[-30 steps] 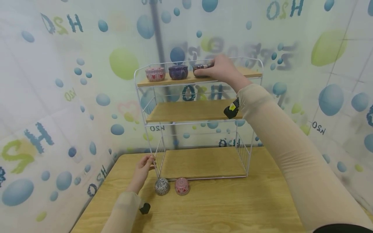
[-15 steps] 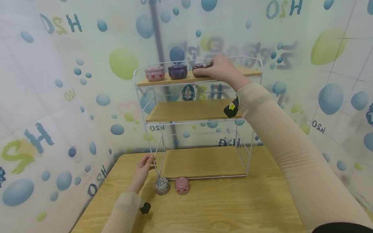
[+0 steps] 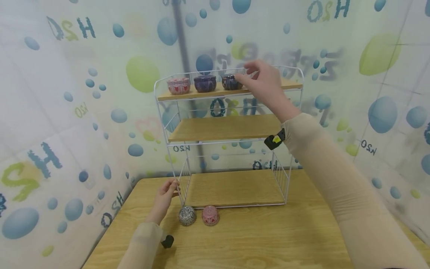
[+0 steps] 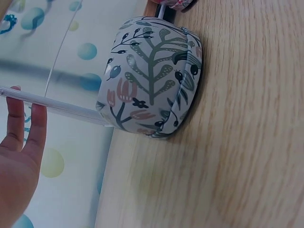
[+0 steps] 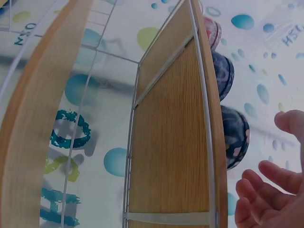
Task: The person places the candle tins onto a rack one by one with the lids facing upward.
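My right hand [image 3: 267, 84] is just right of a dark patterned tin [image 3: 230, 82] on the rack's top shelf. In the right wrist view its fingers are spread and hold nothing, a gap away from that tin. To the left on the same shelf stand a dark blue-purple tin [image 3: 205, 84] and a pink one with red hearts [image 3: 178, 86]. Low down, my left hand [image 3: 164, 196] holds the front left post of the white wire rack [image 3: 170, 160]. Near it on the table sit a grey-and-white leaf-patterned tin [image 4: 147, 80] and another pink tin [image 3: 210, 215], rounded sides up.
The rack has a wooden middle shelf [image 3: 221, 127] and a bottom shelf [image 3: 235, 186], and stands at the back of the wooden table [image 3: 268, 235]. A curtain [image 3: 141, 119] printed with bubbles hangs close behind and at the sides.
My right hand has let go of the dark tin and drawn back slightly right, its fingers parting. The tin stays on the top shelf. My left hand has not moved.
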A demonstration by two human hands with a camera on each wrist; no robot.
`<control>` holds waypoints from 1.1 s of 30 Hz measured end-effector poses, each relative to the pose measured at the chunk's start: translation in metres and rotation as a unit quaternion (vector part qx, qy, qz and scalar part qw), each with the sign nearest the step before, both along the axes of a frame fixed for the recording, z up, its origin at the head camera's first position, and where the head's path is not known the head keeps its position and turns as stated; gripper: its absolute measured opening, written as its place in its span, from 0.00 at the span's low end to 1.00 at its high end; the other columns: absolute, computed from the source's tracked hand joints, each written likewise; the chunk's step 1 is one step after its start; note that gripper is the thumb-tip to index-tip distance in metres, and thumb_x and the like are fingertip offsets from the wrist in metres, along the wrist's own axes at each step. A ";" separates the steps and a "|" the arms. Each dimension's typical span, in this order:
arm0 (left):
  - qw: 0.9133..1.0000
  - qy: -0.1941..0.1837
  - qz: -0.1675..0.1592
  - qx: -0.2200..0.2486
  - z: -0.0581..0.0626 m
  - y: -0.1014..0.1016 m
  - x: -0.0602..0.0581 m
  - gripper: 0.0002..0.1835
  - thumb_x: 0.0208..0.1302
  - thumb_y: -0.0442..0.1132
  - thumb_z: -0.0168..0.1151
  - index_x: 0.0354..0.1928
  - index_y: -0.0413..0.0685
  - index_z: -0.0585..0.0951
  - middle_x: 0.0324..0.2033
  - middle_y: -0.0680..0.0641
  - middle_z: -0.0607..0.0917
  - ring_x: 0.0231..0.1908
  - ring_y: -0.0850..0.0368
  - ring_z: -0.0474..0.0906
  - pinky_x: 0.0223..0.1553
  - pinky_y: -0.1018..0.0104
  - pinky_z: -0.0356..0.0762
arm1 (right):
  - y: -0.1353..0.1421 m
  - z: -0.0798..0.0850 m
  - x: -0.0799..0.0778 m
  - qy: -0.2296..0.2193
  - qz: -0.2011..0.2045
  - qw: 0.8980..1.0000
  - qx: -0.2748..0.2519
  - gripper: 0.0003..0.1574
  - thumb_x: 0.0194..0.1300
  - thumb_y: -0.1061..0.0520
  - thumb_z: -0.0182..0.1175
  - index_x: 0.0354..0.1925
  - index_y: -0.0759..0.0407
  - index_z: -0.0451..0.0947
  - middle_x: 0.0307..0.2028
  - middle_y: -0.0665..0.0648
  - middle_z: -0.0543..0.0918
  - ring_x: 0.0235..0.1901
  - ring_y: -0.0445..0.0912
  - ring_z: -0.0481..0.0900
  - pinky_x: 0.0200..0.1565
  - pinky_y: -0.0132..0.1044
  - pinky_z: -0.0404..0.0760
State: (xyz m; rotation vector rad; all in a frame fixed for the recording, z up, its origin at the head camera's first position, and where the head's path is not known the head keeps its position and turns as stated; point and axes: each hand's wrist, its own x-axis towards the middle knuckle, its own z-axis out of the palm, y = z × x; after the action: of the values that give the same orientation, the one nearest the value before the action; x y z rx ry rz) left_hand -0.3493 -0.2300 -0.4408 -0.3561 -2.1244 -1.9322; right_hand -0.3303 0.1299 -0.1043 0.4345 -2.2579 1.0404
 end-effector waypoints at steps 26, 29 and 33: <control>1.000 0.018 0.000 -0.007 0.003 0.000 0.001 0.14 0.76 0.45 0.49 0.44 0.40 0.75 0.37 0.50 0.77 0.40 0.53 0.75 0.43 0.62 0.80 | -0.024 -0.181 0.035 0.000 0.202 0.979 0.004 0.27 0.60 0.56 0.68 0.57 0.59 0.75 0.45 0.54 0.81 0.38 0.45 0.76 0.37 0.46 0.78; 1.000 0.020 0.002 -0.004 0.001 0.001 0.001 0.13 0.75 0.45 0.50 0.42 0.41 0.75 0.36 0.50 0.77 0.40 0.53 0.75 0.42 0.62 0.80 | -0.033 -0.205 0.035 -0.036 0.226 0.973 0.023 0.29 0.59 0.55 0.70 0.57 0.58 0.75 0.46 0.53 0.80 0.39 0.44 0.76 0.38 0.45 0.78; 1.000 0.012 0.004 0.003 0.000 0.003 0.001 0.15 0.75 0.44 0.50 0.43 0.36 0.74 0.38 0.42 0.77 0.39 0.54 0.75 0.43 0.61 0.81 | -0.043 -0.235 0.035 -0.078 0.252 0.963 0.048 0.31 0.58 0.53 0.70 0.58 0.57 0.74 0.48 0.51 0.79 0.41 0.44 0.75 0.39 0.43 0.77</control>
State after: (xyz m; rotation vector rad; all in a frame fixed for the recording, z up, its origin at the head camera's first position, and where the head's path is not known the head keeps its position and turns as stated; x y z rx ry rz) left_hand -0.3482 -0.2272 -0.4411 -0.3679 -2.1007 -1.9213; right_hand -0.2951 0.0873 -0.3392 1.0424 -2.4041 1.2473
